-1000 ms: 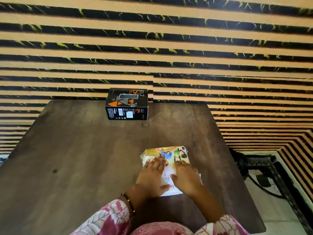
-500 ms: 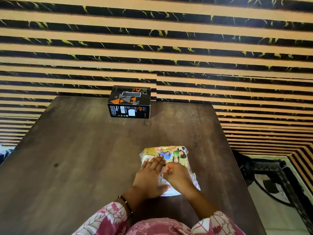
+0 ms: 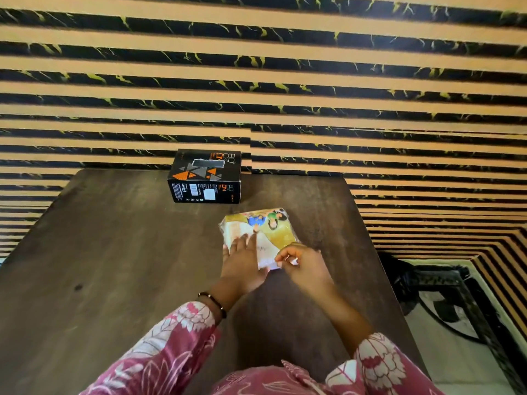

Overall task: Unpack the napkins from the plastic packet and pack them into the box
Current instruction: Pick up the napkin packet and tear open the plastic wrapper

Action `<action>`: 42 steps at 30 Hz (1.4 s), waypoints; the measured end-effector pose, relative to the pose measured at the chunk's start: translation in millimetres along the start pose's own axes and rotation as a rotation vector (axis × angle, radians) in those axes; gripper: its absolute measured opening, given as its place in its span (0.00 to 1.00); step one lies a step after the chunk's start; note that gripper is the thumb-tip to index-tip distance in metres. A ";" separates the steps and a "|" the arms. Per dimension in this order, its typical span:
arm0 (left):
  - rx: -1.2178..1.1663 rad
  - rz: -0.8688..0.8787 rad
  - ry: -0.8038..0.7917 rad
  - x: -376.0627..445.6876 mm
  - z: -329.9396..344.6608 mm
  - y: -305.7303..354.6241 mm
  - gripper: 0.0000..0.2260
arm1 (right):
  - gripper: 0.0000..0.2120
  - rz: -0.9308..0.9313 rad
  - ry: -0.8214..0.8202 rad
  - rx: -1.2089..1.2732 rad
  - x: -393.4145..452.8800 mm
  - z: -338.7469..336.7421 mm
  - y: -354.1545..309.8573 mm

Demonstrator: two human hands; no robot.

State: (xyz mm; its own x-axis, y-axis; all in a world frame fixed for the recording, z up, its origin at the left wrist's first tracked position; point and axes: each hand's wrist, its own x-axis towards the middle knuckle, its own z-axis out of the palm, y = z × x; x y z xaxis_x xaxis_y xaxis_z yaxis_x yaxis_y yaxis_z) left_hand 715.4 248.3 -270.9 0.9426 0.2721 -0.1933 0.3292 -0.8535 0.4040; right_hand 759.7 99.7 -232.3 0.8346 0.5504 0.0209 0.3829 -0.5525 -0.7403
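Observation:
A plastic packet of napkins (image 3: pixel 265 226), yellow and white with cartoon figures, lies on the dark wooden table (image 3: pixel 114 252) right of centre. My left hand (image 3: pixel 243 262) rests flat on the packet's near left part, fingers spread. My right hand (image 3: pixel 303 265) pinches the packet's near right edge between thumb and fingers. A black box (image 3: pixel 206 176) with orange and grey triangles stands at the table's far edge, behind the packet, with a slot in its top.
A striped orange and black wall (image 3: pixel 285 81) rises right behind the table. To the right, below the table's edge, a dark metal frame (image 3: pixel 445 292) stands on a pale floor.
My right hand has lifted from lying flat on the packet and now pinches its near right edge. The left hand stays pressed on the packet. The camera has tilted a little.

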 end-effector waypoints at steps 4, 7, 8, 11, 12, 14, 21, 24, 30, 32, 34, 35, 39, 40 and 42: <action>-0.014 0.135 -0.150 -18.6 -5.0 7.1 0.35 | 0.10 -0.188 -0.022 -0.212 -21.8 3.7 21.5; 0.036 0.113 -0.228 -37.8 4.7 6.7 0.29 | 0.10 -0.168 -0.146 -0.317 -41.1 13.7 39.8; 0.072 0.098 -0.206 -42.0 7.2 7.3 0.26 | 0.10 -0.146 -0.159 -0.330 -46.1 17.4 44.0; 0.162 0.070 -0.103 -46.7 9.5 9.7 0.20 | 0.11 -0.159 -0.061 -0.321 -54.5 25.2 48.6; 0.186 0.069 -0.068 -46.5 10.3 9.4 0.19 | 0.13 -0.165 -0.005 -0.341 -55.9 26.8 48.8; 0.228 0.069 -0.017 -46.0 9.4 10.0 0.18 | 0.17 -0.170 0.067 -0.406 -57.2 29.0 47.9; 0.167 0.075 0.024 -43.3 3.9 15.3 0.18 | 0.26 -0.142 0.126 -0.564 -49.8 34.9 42.0; 0.085 0.072 0.014 -44.8 3.6 15.3 0.15 | 0.13 -0.211 0.160 -0.588 -43.9 35.6 44.1; -0.065 0.046 -0.007 -44.7 5.2 10.2 0.12 | 0.10 -0.332 0.121 -0.633 -53.4 39.6 58.7; 0.072 0.078 -0.036 -46.1 7.6 11.2 0.13 | 0.13 -0.314 0.084 -0.638 -59.8 41.9 63.2; 0.157 0.097 -0.072 -47.7 11.6 12.2 0.14 | 0.14 -0.281 0.030 -0.657 -65.7 44.0 67.1; 0.171 0.098 -0.093 -48.2 13.9 12.0 0.15 | 0.14 -0.263 0.002 -0.660 -67.4 44.7 68.5; 0.142 0.083 -0.180 -48.7 23.1 6.5 0.13 | 0.14 -0.227 -0.075 -0.627 -72.0 45.7 73.3; 0.152 0.087 -0.194 -49.4 24.6 5.3 0.13 | 0.14 -0.220 -0.097 -0.624 -73.6 46.6 73.3; 0.206 0.108 -0.209 -50.6 27.5 4.8 0.15 | 0.11 -0.191 -0.117 -0.606 -78.2 47.9 72.4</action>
State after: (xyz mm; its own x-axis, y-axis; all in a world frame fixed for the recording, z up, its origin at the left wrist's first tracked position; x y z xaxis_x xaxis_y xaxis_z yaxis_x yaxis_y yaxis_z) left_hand 667.8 218.3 -283.8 0.9328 0.0955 -0.3475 0.1893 -0.9503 0.2470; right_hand 703.1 46.6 -319.8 0.6942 0.7196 0.0161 0.7045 -0.6748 -0.2196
